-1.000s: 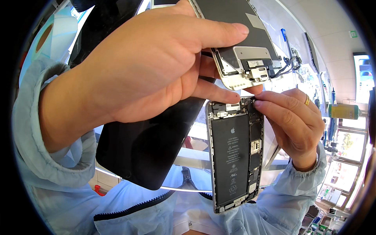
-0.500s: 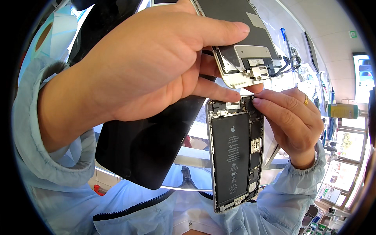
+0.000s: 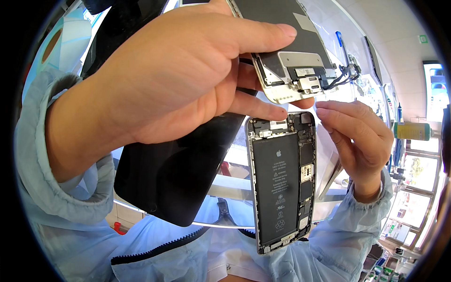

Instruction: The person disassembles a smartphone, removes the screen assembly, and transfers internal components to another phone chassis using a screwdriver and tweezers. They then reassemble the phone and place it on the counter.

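Note:
My left hand grips a phone screen assembly, its thumb pressed on the dark metal backing. Silver brackets and connectors line the screen's lower end. Just below it, an opened phone body shows a long black battery and a board along its right side. A lower finger of my left hand lies against the top edge of this body; what else supports it is hidden. My right hand is beside the body's upper right corner, fingers stretched out and slightly apart from it, with nothing visible in them.
A large black-screened device lies behind my left wrist. At the far left is a roll of pale labels. A blue-tipped tool and dark cables lie beyond the screen. A green-and-yellow can appears at the right.
My right fingertips have come off the phone body's upper right corner and moved slightly right and up. The screen assembly and phone body have shifted slightly left.

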Action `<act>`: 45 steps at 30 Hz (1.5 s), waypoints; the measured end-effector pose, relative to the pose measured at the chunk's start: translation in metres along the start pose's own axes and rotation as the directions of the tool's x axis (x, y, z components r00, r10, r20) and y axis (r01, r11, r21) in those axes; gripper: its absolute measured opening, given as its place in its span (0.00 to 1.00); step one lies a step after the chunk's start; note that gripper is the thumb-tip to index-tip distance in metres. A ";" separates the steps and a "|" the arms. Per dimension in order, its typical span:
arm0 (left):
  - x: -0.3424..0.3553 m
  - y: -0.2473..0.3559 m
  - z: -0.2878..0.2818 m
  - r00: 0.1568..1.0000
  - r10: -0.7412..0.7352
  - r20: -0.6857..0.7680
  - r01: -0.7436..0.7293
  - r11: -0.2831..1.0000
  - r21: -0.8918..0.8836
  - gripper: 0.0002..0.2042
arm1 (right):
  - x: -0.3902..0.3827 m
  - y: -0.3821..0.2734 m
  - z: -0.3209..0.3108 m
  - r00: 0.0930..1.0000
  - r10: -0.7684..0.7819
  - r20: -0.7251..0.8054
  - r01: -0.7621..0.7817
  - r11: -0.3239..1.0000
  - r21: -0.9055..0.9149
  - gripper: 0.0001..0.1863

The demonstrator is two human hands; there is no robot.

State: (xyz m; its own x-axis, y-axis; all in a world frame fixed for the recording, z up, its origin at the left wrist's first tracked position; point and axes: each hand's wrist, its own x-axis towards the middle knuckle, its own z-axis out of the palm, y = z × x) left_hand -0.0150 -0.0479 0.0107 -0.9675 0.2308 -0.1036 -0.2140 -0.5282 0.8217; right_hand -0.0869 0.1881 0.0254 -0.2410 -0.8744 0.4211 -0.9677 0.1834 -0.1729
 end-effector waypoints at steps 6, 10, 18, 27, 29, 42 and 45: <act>0.001 0.000 0.001 1.000 -0.001 -0.005 0.001 1.000 0.003 0.19 | -0.004 0.001 -0.001 0.999 0.004 0.043 -0.005 1.000 0.016 0.15; 0.002 -0.001 -0.001 1.000 -0.001 0.011 0.001 1.000 -0.007 0.19 | -0.006 0.000 -0.002 0.997 -0.001 0.074 0.002 1.000 -0.009 0.17; 0.004 -0.001 -0.004 0.998 0.012 0.066 -0.010 1.000 -0.026 0.18 | -0.003 -0.009 -0.005 0.991 -0.061 0.122 0.080 0.985 -0.156 0.18; 0.007 -0.001 -0.001 1.000 -0.001 0.029 0.001 1.000 0.002 0.18 | -0.006 -0.002 0.001 0.998 -0.043 0.042 0.048 0.993 -0.111 0.16; 0.008 -0.002 -0.001 0.999 0.002 0.034 -0.002 1.000 0.001 0.18 | -0.007 -0.003 0.001 1.000 -0.012 0.007 0.012 0.997 -0.075 0.16; 0.007 -0.003 -0.003 0.999 -0.004 0.051 0.003 1.000 0.026 0.17 | -0.007 -0.006 0.005 0.998 0.048 0.048 -0.048 0.999 0.009 0.16; 0.009 -0.003 -0.004 0.999 -0.018 0.043 0.016 0.999 0.048 0.17 | -0.008 -0.005 0.008 0.999 0.041 0.000 -0.041 0.999 0.000 0.16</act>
State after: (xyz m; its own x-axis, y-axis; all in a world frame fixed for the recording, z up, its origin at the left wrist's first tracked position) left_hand -0.0235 -0.0477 0.0054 -0.9566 0.2756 -0.0945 -0.2232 -0.4848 0.8456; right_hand -0.0794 0.1904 0.0161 -0.2804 -0.8660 0.4139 -0.9570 0.2189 -0.1903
